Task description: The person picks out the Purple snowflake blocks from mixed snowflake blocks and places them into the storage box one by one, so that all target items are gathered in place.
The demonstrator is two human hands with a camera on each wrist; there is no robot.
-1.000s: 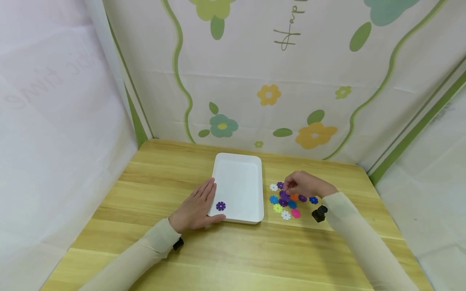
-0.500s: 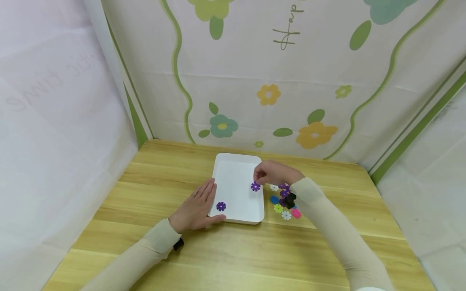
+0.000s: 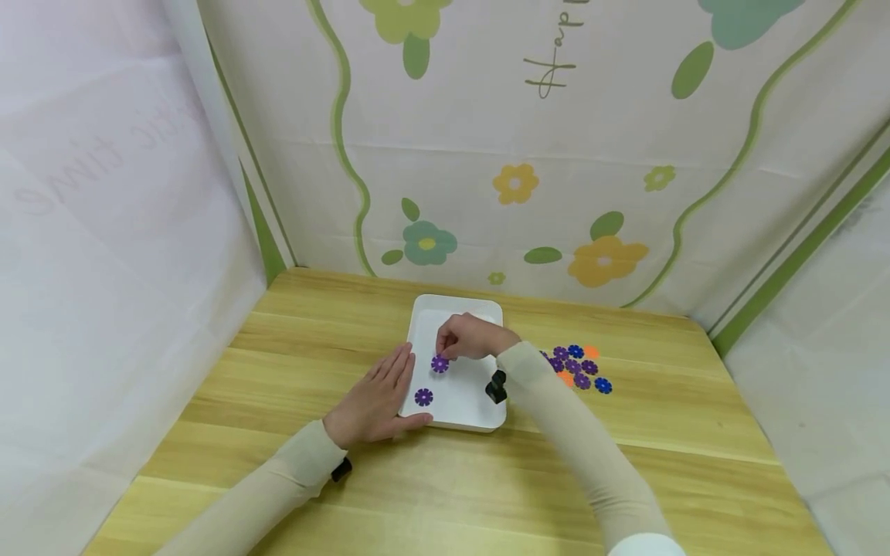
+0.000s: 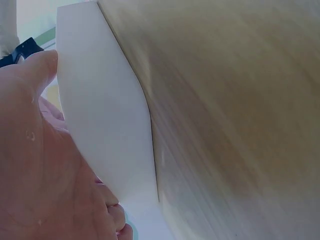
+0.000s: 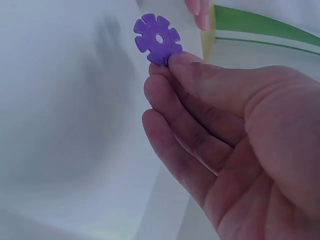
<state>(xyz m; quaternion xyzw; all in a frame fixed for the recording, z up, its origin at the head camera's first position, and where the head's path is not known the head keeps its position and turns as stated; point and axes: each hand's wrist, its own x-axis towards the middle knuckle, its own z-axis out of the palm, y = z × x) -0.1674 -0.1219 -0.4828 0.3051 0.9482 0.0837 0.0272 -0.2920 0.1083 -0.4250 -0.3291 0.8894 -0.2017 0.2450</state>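
In the head view a white tray [image 3: 462, 409] lies on the wooden table. My left hand [image 3: 371, 398] rests along its left near corner, fingers straight, thumb at the front rim. The left wrist view shows that palm beside the outer wall of the tray [image 4: 107, 110]. Over the tray, my right hand [image 3: 469, 337] pinches a purple snowflake disc [image 5: 157, 39] by its edge between thumb and forefinger. Another purple snowflake disc [image 3: 423, 397] lies flat in the near left corner of the tray.
Right of the tray lies a pile of snowflake discs [image 3: 573, 366] in purple, blue and orange, partly hidden by my right sleeve [image 3: 556, 409]. A floral curtain [image 3: 473, 224] closes the table's back, with white cloth [image 3: 125, 309] on the left.
My right hand has come left from the pile with a purple snowflake disc and is now over the tray's left half. The left hand stays at the tray's edge.
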